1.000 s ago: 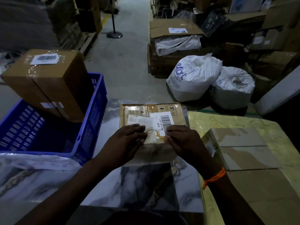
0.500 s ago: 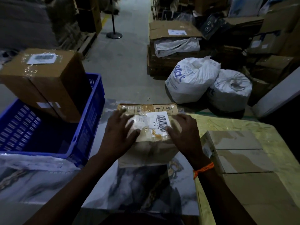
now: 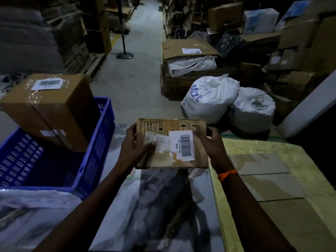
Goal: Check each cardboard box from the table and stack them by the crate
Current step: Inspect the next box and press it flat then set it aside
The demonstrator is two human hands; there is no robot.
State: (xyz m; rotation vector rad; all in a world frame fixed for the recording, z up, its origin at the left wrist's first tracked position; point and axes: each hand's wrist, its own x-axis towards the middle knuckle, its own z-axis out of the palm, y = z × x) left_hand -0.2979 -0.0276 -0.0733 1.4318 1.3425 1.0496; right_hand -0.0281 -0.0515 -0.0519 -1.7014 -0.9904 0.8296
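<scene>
A small flat cardboard box [image 3: 163, 159] with two barcode labels is tilted up off the marble-patterned table [image 3: 154, 206], its labelled face toward me. My left hand [image 3: 135, 144] grips its left edge with the thumb on a label. My right hand [image 3: 209, 140] grips its right edge. A blue plastic crate [image 3: 98, 142] stands at the left with a large taped cardboard box [image 3: 54, 110] leaning in its far corner.
Flat cardboard sheets [image 3: 263, 171] lie on a yellow-wrapped surface [image 3: 300, 155] at the right. Beyond the table, two white sacks [image 3: 211, 99] and stacked cartons [image 3: 187, 57] sit on the floor. A post stand [image 3: 124, 55] stands in the aisle.
Both hands moved from pressing on top of the small box to gripping its sides. The box has been lifted and tilted up from the table.
</scene>
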